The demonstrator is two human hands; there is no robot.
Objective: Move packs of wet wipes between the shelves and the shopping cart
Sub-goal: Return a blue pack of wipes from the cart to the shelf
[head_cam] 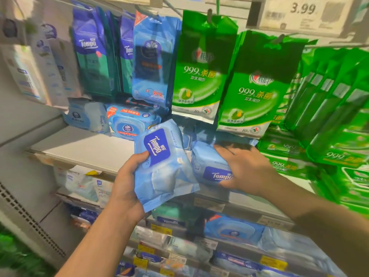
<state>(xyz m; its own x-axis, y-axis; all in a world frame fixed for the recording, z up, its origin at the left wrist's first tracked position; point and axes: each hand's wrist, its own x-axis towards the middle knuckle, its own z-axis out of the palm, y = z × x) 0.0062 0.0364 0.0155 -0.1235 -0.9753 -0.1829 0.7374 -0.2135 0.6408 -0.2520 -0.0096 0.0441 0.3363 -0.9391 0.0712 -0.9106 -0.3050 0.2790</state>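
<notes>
Left hand (124,182) holds light blue wipes pack (163,166) in front of shelf (83,148), tilted, fingers wrapped around its left edge; label reads "Tempo". Right hand (245,168) lies palm down on second blue pack (209,166) on shelf, fingers spread over its top; label also "Tempo". Above, green hanging packs (253,86) show "999". Price tag (303,11) reads "3.99".

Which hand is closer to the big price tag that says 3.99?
The right hand. It rests on a blue pack on the shelf, below the price tag. The left hand holds another blue pack, further left and lower.
</notes>
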